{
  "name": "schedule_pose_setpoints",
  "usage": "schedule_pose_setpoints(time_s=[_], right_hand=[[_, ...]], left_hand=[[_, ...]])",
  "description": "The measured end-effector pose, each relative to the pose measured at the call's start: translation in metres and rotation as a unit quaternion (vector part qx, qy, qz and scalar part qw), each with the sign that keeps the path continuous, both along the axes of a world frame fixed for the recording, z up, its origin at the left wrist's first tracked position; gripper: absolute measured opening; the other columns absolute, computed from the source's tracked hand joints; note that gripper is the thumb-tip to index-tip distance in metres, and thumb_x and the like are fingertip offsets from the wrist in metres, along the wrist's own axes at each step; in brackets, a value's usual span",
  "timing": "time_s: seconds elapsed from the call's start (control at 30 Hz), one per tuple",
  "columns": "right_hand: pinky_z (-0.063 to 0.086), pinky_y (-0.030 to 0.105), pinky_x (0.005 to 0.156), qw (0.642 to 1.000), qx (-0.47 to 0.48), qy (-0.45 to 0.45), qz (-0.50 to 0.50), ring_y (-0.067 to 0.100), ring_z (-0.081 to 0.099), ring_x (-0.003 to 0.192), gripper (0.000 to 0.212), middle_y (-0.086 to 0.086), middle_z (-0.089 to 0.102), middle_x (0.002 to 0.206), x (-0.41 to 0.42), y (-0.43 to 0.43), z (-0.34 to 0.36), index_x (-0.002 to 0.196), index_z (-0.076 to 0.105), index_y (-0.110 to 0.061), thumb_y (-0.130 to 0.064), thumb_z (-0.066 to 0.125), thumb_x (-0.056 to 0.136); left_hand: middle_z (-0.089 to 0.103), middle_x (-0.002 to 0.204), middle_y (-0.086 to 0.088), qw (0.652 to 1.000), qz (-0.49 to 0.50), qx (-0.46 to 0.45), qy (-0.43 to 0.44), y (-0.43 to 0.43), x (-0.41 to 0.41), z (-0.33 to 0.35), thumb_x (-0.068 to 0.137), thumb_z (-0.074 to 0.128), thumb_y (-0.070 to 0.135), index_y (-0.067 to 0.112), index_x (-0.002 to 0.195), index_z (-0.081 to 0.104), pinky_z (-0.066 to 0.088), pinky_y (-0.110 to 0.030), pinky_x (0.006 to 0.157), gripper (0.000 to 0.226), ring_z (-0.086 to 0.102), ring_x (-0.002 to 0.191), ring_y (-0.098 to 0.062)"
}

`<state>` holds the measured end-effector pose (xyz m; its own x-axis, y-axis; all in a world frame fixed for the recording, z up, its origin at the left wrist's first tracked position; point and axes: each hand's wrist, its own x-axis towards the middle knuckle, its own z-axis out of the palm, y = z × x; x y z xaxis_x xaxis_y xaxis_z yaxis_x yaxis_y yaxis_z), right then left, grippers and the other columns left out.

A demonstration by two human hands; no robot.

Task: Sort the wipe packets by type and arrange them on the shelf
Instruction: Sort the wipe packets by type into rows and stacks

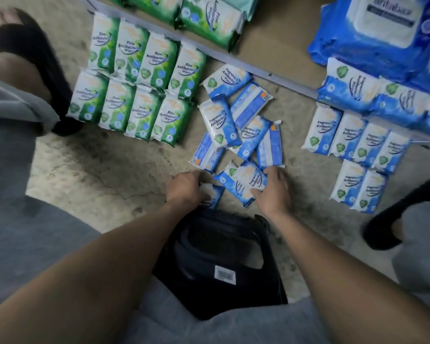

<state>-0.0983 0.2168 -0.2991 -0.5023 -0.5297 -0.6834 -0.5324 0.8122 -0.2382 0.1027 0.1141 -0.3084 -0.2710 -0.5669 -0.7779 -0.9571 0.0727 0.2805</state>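
Note:
A loose pile of blue fragrance-free wipe packets (236, 125) lies on the concrete floor in the middle. My left hand (184, 187) closes over a blue packet (215, 194) at the pile's near edge. My right hand (274, 192) grips the right side of another blue packet (243, 181) beside it. Green pine wipe packets (134, 80) stand in two neat rows to the left. Blue packets (355, 150) are lined up in rows to the right. The shelf (278, 45) at the top holds more green packets (209, 18) and large blue packs (372, 28).
A black bag (221, 259) with a barcode label sits on the floor between my forearms. A foot in a black slipper (32, 68) is at the left, another dark slipper (392, 214) at the right. The shelf's metal front edge (233, 55) runs diagonally.

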Motion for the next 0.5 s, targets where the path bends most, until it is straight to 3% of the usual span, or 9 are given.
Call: schedule_pose_setpoints(time_s=[0.07,0.23,0.33,0.4,0.5], right_hand=[[0.045,0.046,0.099,1.000,0.011,0.007,0.011,0.035,0.050,0.120,0.063,0.014,0.054,0.129,0.000,0.000,-0.003,0.125,0.053,-0.011,-0.023,0.086,0.073],[0.042,0.042,0.100,0.997,0.040,0.031,0.053,0.034,0.049,0.117,0.062,0.013,0.054,0.128,-0.005,-0.002,-0.003,0.117,0.059,-0.010,-0.039,0.088,0.069],[0.048,0.037,0.082,0.999,0.040,-0.011,-0.002,0.033,0.057,0.109,0.051,0.012,0.062,0.116,-0.003,-0.003,0.005,0.107,0.051,-0.013,-0.030,0.086,0.074],[0.047,0.033,0.070,0.999,0.042,-0.028,-0.021,0.031,0.062,0.101,0.046,0.010,0.066,0.108,0.000,-0.004,0.010,0.101,0.045,-0.016,-0.028,0.084,0.078],[0.041,0.029,0.068,0.998,0.022,-0.039,-0.040,0.028,0.063,0.094,0.041,0.006,0.067,0.103,0.002,-0.005,0.018,0.099,0.047,-0.016,-0.027,0.082,0.080]], left_hand=[[0.069,0.104,0.011,1.000,0.001,0.015,0.006,-0.001,0.000,-0.002,0.072,0.080,0.036,0.035,0.110,0.068,0.045,-0.028,0.087,0.040,0.064,0.103,-0.016],[0.057,0.095,0.007,0.999,-0.028,0.041,-0.006,-0.008,-0.001,-0.006,0.068,0.086,0.042,0.028,0.089,0.057,0.041,-0.031,0.073,0.038,0.058,0.093,-0.020],[0.061,0.087,0.006,0.997,0.033,0.071,-0.006,-0.012,0.001,-0.008,0.068,0.087,0.040,0.025,0.079,0.051,0.038,-0.030,0.067,0.040,0.059,0.083,-0.017],[0.065,0.090,0.005,0.995,0.063,0.082,0.017,-0.014,0.004,-0.008,0.067,0.089,0.038,0.025,0.079,0.051,0.045,-0.031,0.067,0.042,0.061,0.082,-0.017],[0.068,0.098,0.004,0.990,0.109,0.067,0.063,-0.016,0.007,-0.003,0.068,0.090,0.034,0.026,0.083,0.051,0.054,-0.035,0.076,0.043,0.064,0.087,-0.019]])
